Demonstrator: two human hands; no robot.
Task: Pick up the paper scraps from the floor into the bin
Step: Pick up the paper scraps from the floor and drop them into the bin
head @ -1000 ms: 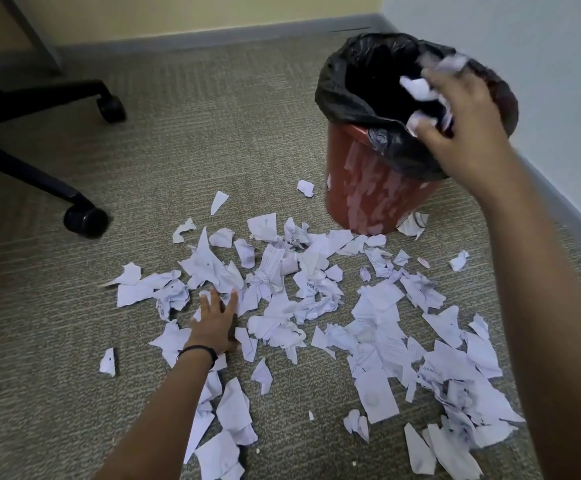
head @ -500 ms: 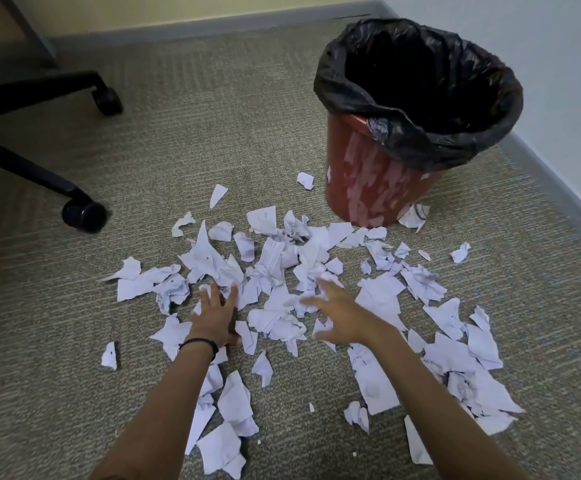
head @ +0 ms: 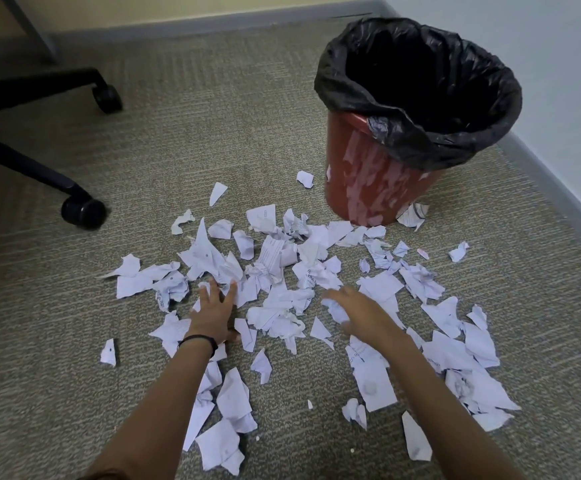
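Note:
Many torn white paper scraps (head: 282, 271) lie spread over the carpet in front of a red bin (head: 368, 188) lined with a black bag (head: 414, 140). The bin stands upright at the upper right, and its inside looks dark. My left hand (head: 213, 315), with a black band on the wrist, lies flat on the scraps at the pile's left side, fingers spread. My right hand (head: 362, 311) is down on the middle of the pile. Its fingers curl over a white scrap, but the hand is blurred and the grip is unclear.
Black office-chair legs with castors (head: 83, 211) reach in from the left. A desk leg (head: 29, 26) stands at the top left. Grey skirting (head: 559, 188) and a pale wall run close behind and to the right of the bin.
My right hand released scraps over the bin, swung down to the pile, and now rests on the scraps with curling fingers. My left hand stayed on the floor.

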